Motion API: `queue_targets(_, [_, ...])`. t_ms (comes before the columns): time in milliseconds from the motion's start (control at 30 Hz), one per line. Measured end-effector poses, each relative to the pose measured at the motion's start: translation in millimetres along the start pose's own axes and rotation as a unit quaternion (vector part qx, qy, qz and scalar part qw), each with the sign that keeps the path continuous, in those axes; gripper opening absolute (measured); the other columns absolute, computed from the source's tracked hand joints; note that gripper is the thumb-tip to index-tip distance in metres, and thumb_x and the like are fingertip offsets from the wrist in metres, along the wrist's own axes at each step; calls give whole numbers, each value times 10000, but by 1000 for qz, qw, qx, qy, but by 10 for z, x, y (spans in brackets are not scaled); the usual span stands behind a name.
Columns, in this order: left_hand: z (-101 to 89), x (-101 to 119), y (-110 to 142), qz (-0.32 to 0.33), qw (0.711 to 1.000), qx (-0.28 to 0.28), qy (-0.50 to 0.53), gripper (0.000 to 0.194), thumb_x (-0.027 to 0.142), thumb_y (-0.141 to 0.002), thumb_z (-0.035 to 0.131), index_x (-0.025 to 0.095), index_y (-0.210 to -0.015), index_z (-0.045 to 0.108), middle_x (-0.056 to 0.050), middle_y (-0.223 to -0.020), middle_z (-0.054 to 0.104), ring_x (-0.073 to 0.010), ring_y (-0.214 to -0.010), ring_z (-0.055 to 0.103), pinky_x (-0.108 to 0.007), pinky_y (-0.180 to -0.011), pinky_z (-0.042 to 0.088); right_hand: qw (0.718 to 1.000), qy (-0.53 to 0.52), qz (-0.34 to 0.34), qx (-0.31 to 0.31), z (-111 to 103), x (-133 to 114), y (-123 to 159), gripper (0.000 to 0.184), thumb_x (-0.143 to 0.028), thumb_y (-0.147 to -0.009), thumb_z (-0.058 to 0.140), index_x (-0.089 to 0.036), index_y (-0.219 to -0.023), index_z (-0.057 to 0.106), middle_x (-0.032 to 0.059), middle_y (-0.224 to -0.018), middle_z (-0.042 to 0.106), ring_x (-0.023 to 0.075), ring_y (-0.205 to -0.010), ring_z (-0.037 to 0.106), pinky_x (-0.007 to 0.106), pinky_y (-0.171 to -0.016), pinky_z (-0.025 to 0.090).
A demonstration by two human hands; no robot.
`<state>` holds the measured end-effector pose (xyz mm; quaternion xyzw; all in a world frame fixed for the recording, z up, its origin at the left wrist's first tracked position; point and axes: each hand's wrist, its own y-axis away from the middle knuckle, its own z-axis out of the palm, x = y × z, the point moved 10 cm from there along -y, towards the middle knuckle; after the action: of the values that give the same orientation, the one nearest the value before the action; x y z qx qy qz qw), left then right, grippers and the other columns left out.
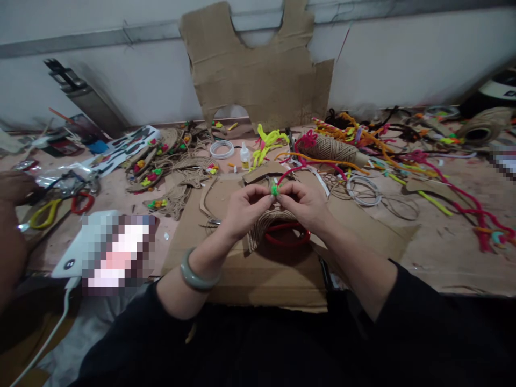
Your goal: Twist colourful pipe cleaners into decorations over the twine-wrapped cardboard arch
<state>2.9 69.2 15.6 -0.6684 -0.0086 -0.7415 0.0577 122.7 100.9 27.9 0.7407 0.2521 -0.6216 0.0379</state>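
Observation:
Between the pinched fingertips of my left hand (249,208) and my right hand (305,205) is a small piece of bright green yarn (274,190). Both hands close on it from opposite sides. Below them lies a curved piece wrapped in brown cord (260,232), partly covered by the hands. Red-handled scissors (288,236) rest beside it, their blades hidden. A cardboard sheet (250,279) lies underneath. Just beyond my right hand, a red yarn strand (300,160) curves over the work.
Cord-wrapped shapes with coloured bits (149,166) cluster at left. A white power bank (86,242) and a phone (121,252) lie near the front. Beyond are a glue bottle (244,157) and a twine spool (332,149). Another person's hand (18,188) reaches in at far left.

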Motion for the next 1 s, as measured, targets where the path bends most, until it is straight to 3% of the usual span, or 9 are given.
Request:
queue_targets(233, [-63,87,-3,28,992,-3,-121,98,246,-669,705,150,-663,688,8,-600,630,-92,-546,512,-220,-540,411,999,27,-3,-36,71,50,11,184,-360,-803,570,-193,-746,623,-15,-615,574,118,-574,491,267,-572,399])
queue_targets(400, [-66,174,22,56,982,16,-178,44,176,-659,654,161,-629,683,13,-584,627,-93,-538,509,-213,-532,402,996,74,-32,-21,76,-4,12,153,-317,-808,556,-202,-727,614,-10,-616,574,128,-589,500,281,-604,406])
queue_targets(700, [-101,74,-4,-21,993,52,-108,54,150,-583,645,151,-538,614,35,-515,568,-74,-490,468,-203,-488,368,995,95,-38,0,82,-101,57,116,-275,-808,534,-211,-726,584,-2,-632,570,149,-653,538,293,-630,423])
queue_targets(1000, [-83,-110,-6,-75,996,28,32,201,254,-519,765,143,-585,612,33,-544,569,-68,-501,479,-202,-506,371,992,-100,70,-34,187,93,65,226,-422,-761,613,-212,-755,531,-29,-629,532,114,-559,509,276,-560,454])
